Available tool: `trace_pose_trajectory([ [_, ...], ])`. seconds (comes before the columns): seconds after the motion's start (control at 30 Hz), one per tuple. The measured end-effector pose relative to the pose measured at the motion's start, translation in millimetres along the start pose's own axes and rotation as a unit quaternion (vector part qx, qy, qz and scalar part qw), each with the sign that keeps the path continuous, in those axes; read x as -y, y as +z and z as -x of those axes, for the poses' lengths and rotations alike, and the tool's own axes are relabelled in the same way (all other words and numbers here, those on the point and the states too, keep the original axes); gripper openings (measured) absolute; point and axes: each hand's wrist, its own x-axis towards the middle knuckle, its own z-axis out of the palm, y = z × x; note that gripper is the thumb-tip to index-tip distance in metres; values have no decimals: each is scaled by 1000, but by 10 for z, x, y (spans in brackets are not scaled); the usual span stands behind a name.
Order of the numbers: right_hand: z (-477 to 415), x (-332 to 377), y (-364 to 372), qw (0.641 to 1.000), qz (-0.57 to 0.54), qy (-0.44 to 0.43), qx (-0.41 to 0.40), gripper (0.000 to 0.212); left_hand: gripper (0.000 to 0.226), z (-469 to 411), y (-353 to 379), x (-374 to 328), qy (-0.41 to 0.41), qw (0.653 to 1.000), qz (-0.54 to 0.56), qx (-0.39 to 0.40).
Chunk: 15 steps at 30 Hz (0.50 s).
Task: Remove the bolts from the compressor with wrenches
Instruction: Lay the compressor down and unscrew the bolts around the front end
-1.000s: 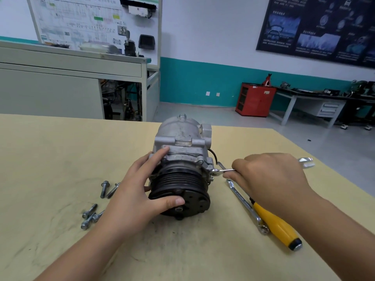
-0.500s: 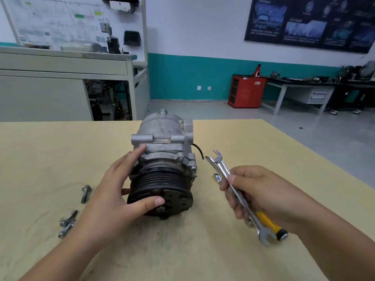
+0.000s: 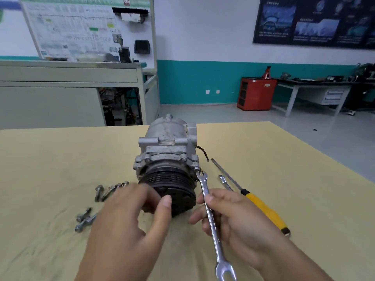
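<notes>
The right hand [image 3: 233, 218] has its grip clenched round the middle of an open-ended wrench [image 3: 211, 213], thumb on top of the shank. The upper jaw points up and sits just beside the bolt [image 3: 196, 168] at the lower right of the compressor's flange; whether it is seated on the head cannot be told. A second ago the wrench lay level on that same bolt, and half a second ago it was lifted well clear, so this looks like a reset for a fresh bite, with the bolt not yet out. The left hand [image 3: 129, 220] has come off the housing and now hangs loosely curled and blurred in front of the black pulley, grasping nothing that shows, so the body may be unsteadied for the next pull. The compressor [image 3: 168, 142] stands mid-bench, pulley towards the person, with several flange bolts still in. Removed bolts [image 3: 110, 190] lie on the bench [image 3: 50, 159] to its left. To its right lie a spare wrench [image 3: 223, 181] and a yellow-handled screwdriver [image 3: 263, 207].
</notes>
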Motion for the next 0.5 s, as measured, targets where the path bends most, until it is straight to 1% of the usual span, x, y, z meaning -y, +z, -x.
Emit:
trace_pose_trajectory([
  [0.03, -14, -7, 22, 1000, 3, -5, 0, 18, 45, 36, 13, -79, -63, 995, 35, 70],
  [0.07, -27, -15, 43, 1000, 8, -8, 0, 18, 48, 68, 31, -136, -127, 977, 76, 154],
  [0.1, -37, -21, 63, 1000, 13, -10, -1, 17, 47, 84, 62, -177, -190, 949, 130, 217],
  [0.13, -46, -23, 81, 1000, 15, -10, 0, 17, 44, 95, 97, -200, -236, 918, 188, 256],
  [0.17, -50, -22, 96, 1000, 16, -9, 2, 17, 40, 104, 127, -216, -267, 895, 229, 275],
  [0.23, -54, -11, 112, 1000, 13, -9, 4, 17, 39, 118, 175, -217, -292, 869, 278, 285],
  [0.4, -56, -16, 128, 1000, 10, -15, -7, 17, 47, 129, 264, -189, -327, 829, 343, 297],
  [0.47, -61, -27, 135, 999, 26, -22, -15, 18, 44, 149, 282, -178, -340, 815, 367, 294],
  [0.5, -62, -34, 138, 999, 35, -26, -20, 18, 38, 163, 293, -178, -348, 805, 382, 291],
])
